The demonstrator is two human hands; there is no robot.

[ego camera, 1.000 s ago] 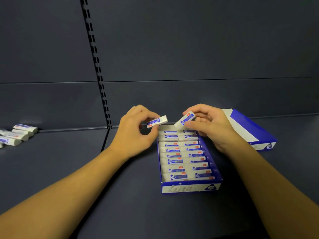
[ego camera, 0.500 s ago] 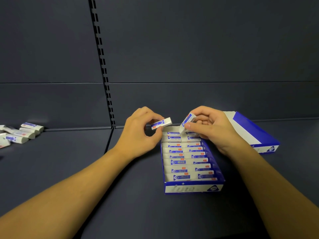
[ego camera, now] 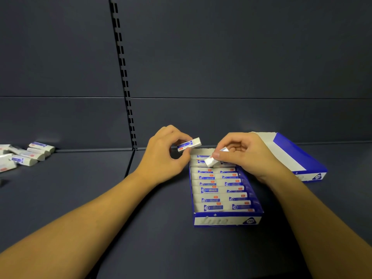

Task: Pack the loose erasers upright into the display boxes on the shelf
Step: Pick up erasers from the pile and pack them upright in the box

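One eraser (ego camera: pixel 189 144) is pinched between thumb and curled fingers of the left hand (ego camera: pixel 164 156), held clear of the display box (ego camera: pixel 225 218), just above and outside its far left corner. A second eraser (ego camera: pixel 211 161) is pinched at the fingertips of the right hand (ego camera: pixel 244 154), tilted, its lower end touching the packed erasers (ego camera: pixel 219 190) at the far end of the box. A second box (ego camera: pixel 298 158) lies just beyond the right hand. Loose erasers (ego camera: pixel 26 156) are heaped well to the left of the left hand on the shelf (ego camera: pixel 80 188).
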